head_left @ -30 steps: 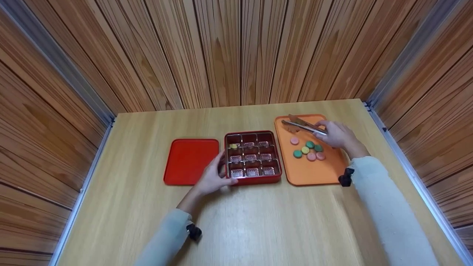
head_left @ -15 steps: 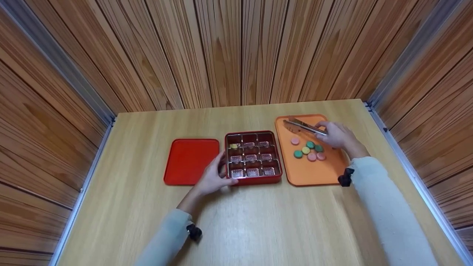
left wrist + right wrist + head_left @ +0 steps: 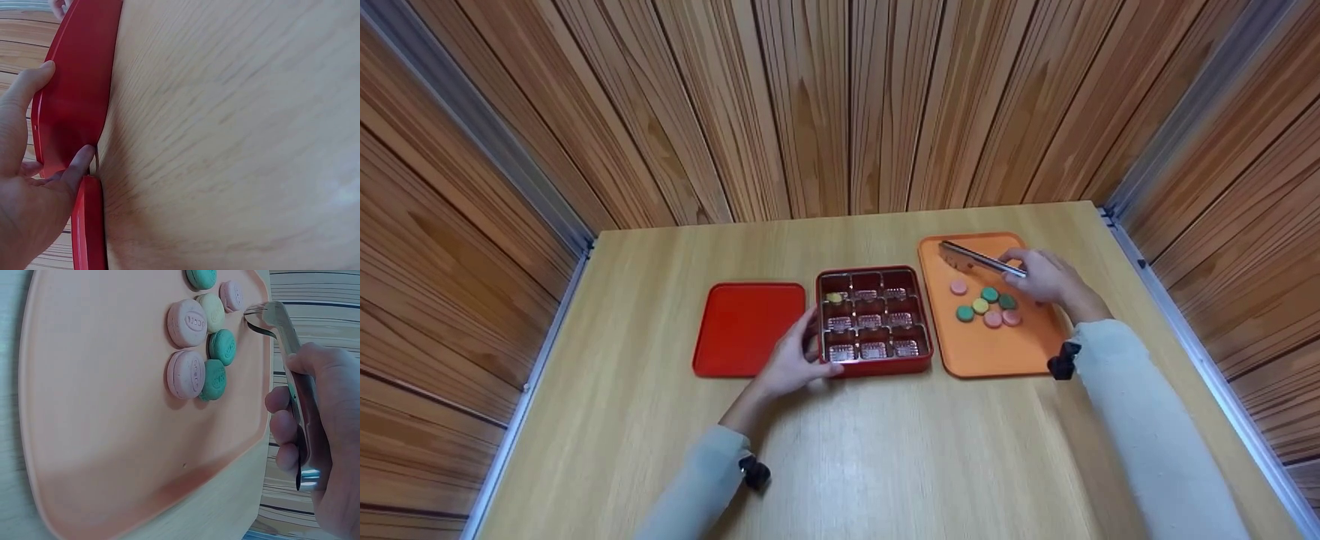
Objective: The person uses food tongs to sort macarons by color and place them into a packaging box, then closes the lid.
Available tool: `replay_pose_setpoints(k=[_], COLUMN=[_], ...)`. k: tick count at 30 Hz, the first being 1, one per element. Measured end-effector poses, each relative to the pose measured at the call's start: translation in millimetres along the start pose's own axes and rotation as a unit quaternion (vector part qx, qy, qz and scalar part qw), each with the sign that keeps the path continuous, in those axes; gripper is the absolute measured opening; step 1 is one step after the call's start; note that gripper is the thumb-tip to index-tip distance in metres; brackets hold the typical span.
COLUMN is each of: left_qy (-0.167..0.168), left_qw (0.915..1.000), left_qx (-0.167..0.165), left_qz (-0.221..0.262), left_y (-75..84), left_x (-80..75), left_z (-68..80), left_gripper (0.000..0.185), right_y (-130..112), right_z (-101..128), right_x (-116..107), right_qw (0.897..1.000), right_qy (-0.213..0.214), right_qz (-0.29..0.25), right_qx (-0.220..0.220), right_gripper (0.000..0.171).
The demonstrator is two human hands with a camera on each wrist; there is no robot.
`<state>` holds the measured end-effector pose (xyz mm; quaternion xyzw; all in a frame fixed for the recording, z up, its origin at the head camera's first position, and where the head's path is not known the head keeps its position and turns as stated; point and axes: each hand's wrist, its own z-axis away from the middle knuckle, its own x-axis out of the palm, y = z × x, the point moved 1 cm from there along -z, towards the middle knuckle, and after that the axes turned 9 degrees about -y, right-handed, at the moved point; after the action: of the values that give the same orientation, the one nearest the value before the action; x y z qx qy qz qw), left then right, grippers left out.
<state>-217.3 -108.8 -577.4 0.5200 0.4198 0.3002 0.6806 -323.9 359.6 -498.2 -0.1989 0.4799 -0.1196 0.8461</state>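
Observation:
My left hand (image 3: pixel 791 362) holds the near left corner of a dark red box (image 3: pixel 885 366), thumb along its front and fingers at its left side. A clear divider splits the box into several compartments. The far left compartment contains a yellow macaron (image 3: pixel 834 298). Over the orange tray (image 3: pixel 997 356), my right hand (image 3: pixel 1046 276) grips metal tongs (image 3: pixel 304 402), their arms pressed close together. The tongs' tips point to the tray's far left corner, beyond a lone pink macaron (image 3: pixel 958 287). Green macarons (image 3: pixel 989 295), another yellow one (image 3: pixel 980 305) and more pink macarons (image 3: pixel 187 375) cluster nearby.
A flat red lid (image 3: pixel 750 330) lies left of the box, close behind my left hand. The wooden table (image 3: pixel 885 450) ends at a wood-panelled wall (image 3: pixel 825 112) at the back. Similar panels stand on both sides.
The arms of the tongs have come together, and their tips have shifted slightly toward me. My left hand, the box and the macarons stay where they were.

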Motion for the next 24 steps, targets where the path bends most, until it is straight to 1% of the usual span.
replay_pose_setpoints(k=[6,9,12,18,21,24], left_qy=[-0.001,-0.003,-0.002,-0.005,-0.004,0.002], left_qw=[1.0000,1.0000,1.0000,0.9997,0.9999,0.9999], left_qx=[0.007,0.009,0.004,0.016,0.015,0.006], left_qz=[-0.005,-0.003,0.000,0.020,0.006,-0.014], left_y=[-1.7,-3.2,-3.6,-2.1,-2.0,-2.5], left_x=[0.0,-0.1,0.1,0.5,0.4,0.0], left_z=[0.2,-0.1,-0.2,-0.6,-0.2,-0.1], left_gripper=[0.123,0.124,0.123,0.121,0.122,0.121], right_y=[2,2,0,-2,-3,-4], right_z=[0,1,5,13,16,19], right_x=[-1,-3,-6,-9,-10,-12], right_qw=[1.000,1.000,1.000,1.000,1.000,0.999], right_qy=[-0.010,-0.006,0.001,0.015,0.012,0.012], right_qz=[-0.010,-0.009,-0.005,0.002,0.001,0.007], right_qx=[0.005,0.000,-0.006,-0.026,-0.028,-0.032], right_gripper=[0.051,0.052,0.053,0.052,0.052,0.052])
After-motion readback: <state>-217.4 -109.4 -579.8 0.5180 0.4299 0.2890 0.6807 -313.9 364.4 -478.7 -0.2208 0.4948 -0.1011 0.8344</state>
